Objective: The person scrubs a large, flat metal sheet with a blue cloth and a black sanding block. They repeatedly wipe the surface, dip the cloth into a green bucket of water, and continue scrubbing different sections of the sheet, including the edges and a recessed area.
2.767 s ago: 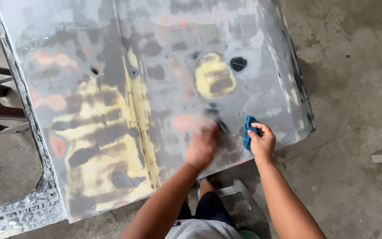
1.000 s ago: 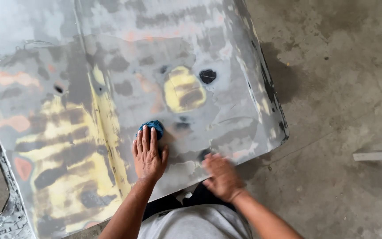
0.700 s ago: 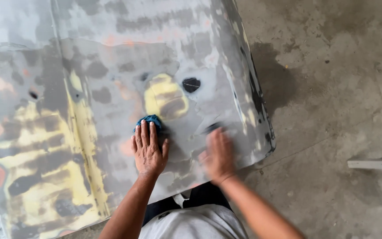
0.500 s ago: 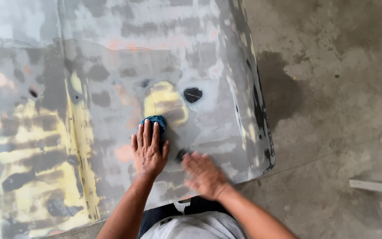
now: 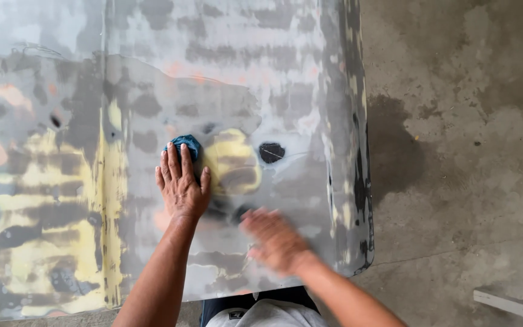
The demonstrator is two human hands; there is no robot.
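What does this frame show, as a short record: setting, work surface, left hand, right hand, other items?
setting: concrete floor, seen from above
work surface: large grey panel with yellow and orange patches and a dark hole
left hand: flat on the panel, pressing a blue pad under the fingertips
right hand: blurred, on or just above the panel, holding nothing visible
other items: white strip on the floor at lower right

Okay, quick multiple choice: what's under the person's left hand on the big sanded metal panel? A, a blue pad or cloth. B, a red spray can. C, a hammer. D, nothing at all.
A: the left hand lies flat on the panel with a blue pad showing past its fingertips, while the right hand is blurred and bare.
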